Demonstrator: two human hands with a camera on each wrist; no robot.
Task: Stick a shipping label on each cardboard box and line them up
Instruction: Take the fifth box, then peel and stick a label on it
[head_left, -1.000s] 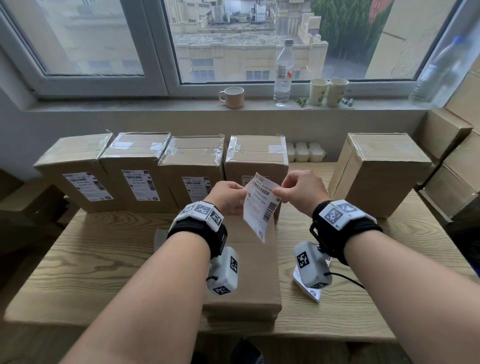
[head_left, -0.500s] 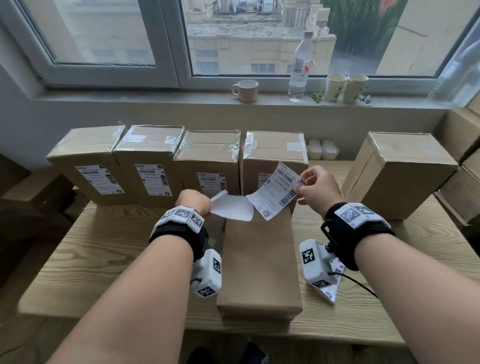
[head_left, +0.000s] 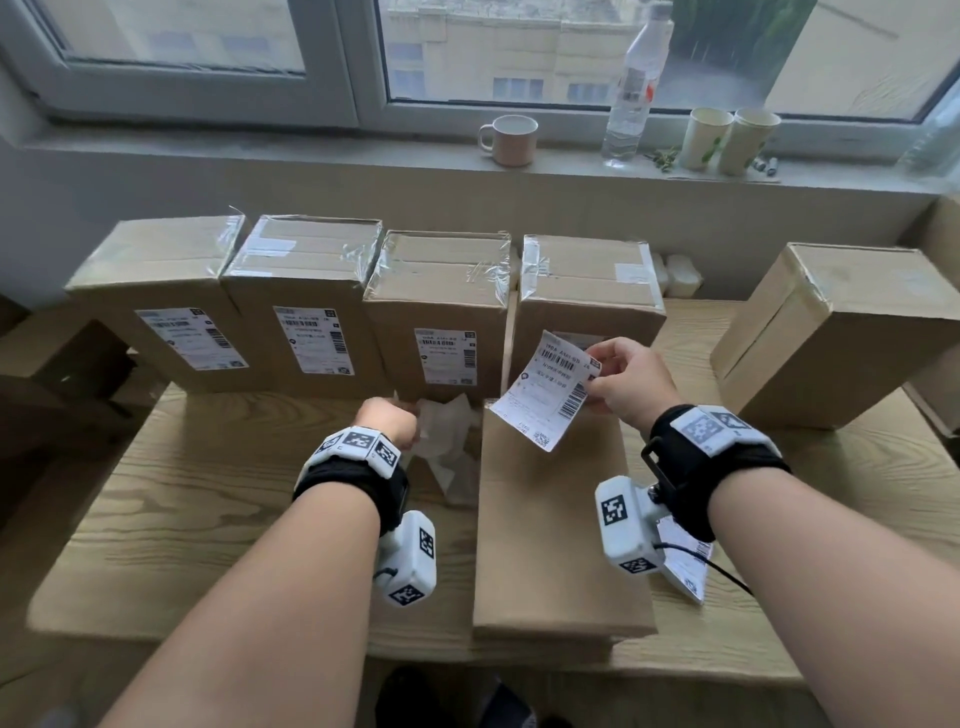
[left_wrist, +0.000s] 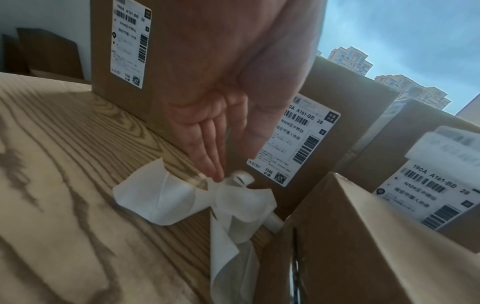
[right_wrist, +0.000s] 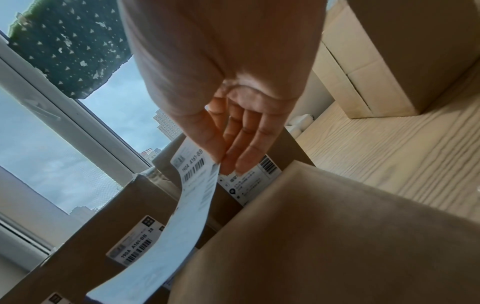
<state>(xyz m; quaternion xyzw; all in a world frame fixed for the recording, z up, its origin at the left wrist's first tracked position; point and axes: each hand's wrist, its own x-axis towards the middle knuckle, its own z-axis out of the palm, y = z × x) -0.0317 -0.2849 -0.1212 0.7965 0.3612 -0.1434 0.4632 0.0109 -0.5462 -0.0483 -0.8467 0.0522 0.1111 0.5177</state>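
The right hand (head_left: 621, 382) pinches a shipping label (head_left: 545, 397) by its edge, thumb against fingertips, holding it in the air over the far end of the flat box (head_left: 558, 525) lying at six o'clock on the table (head_left: 208, 519). The left hand (head_left: 387, 423), fingers straight, touches crumpled backing paper (left_wrist: 197, 197) at its eleven o'clock. Four labelled boxes (head_left: 441, 312) stand in a row at twelve.

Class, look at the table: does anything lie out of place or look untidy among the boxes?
Yes. Crumpled white backing paper lies loose on the table, in front of the row of labelled boxes, under the left hand. It looks like discarded peel-off scrap. One box stands apart on the right, angled.
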